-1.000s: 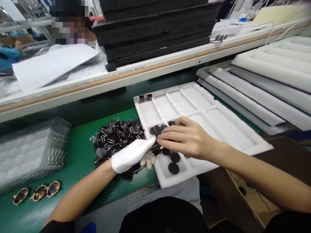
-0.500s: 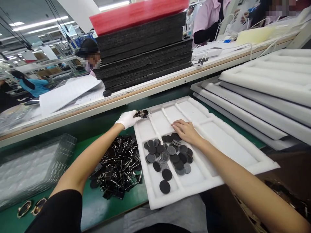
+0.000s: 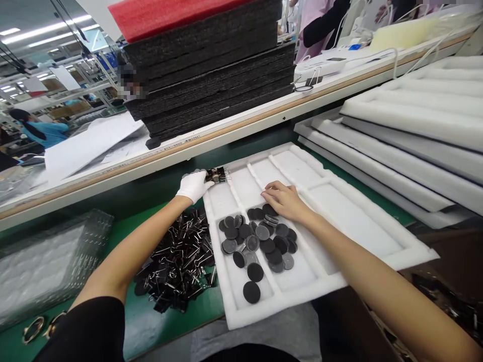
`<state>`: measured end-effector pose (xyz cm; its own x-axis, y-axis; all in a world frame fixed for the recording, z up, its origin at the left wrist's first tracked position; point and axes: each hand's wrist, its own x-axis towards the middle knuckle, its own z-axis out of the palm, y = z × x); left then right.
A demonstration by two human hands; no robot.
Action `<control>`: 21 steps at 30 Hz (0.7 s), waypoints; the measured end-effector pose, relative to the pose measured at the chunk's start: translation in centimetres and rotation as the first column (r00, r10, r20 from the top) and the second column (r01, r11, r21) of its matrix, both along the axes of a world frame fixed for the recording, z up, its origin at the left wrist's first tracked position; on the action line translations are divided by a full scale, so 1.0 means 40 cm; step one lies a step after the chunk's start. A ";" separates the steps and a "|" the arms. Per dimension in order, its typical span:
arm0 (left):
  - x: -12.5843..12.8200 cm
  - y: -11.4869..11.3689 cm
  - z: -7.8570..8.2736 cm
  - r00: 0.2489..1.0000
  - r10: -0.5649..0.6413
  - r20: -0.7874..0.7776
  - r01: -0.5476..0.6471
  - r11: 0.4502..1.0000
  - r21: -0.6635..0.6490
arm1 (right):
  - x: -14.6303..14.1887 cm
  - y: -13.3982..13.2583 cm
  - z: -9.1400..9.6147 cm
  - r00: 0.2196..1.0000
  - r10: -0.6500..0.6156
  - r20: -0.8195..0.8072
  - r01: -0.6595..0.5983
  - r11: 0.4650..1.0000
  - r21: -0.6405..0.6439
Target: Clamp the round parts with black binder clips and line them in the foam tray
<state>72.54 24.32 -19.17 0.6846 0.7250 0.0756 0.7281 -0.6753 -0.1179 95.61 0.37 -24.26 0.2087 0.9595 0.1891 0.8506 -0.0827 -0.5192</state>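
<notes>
My left hand [image 3: 193,186], in a white glove, is closed at the far left corner of the foam tray [image 3: 279,297], its fingers against a small cluster of black binder clips [image 3: 216,175]. Part of what it grips is hidden by the glove. My right hand [image 3: 285,200], bare, is over the tray's middle with fingers loosely bent and apart; I see nothing held in it. Just below it, many round black and grey discs [image 3: 263,232] lie loose in two near compartments. A heap of black binder clips [image 3: 181,261] is left of the tray on the green table.
Stacked clear plastic trays [image 3: 49,261] stand at left, with gold-coloured rings [image 3: 33,329] before them. White foam trays [image 3: 400,166] are piled at right. Behind, a shelf edge [image 3: 241,131] carries black foam sheets [image 3: 211,65] topped with red. Co-workers are beyond.
The camera view has shifted slightly. My left hand stays at the tray corner with the clips. My right hand's fingers have lifted and curled a little above the tray.
</notes>
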 end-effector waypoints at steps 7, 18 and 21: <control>-0.010 -0.006 -0.010 0.997 -0.054 0.051 0.048 0.994 0.099 | 0.002 -0.003 -0.001 1.000 -0.003 0.006 0.003 1.000 -0.010; -0.041 0.020 -0.018 0.958 -0.281 -0.059 0.286 0.953 0.102 | -0.006 0.005 -0.022 0.999 -0.049 0.011 0.049 0.999 0.008; -0.034 0.024 -0.011 0.950 -0.304 -0.075 0.310 0.947 0.089 | -0.006 0.004 -0.026 0.998 -0.061 0.013 0.060 0.998 0.014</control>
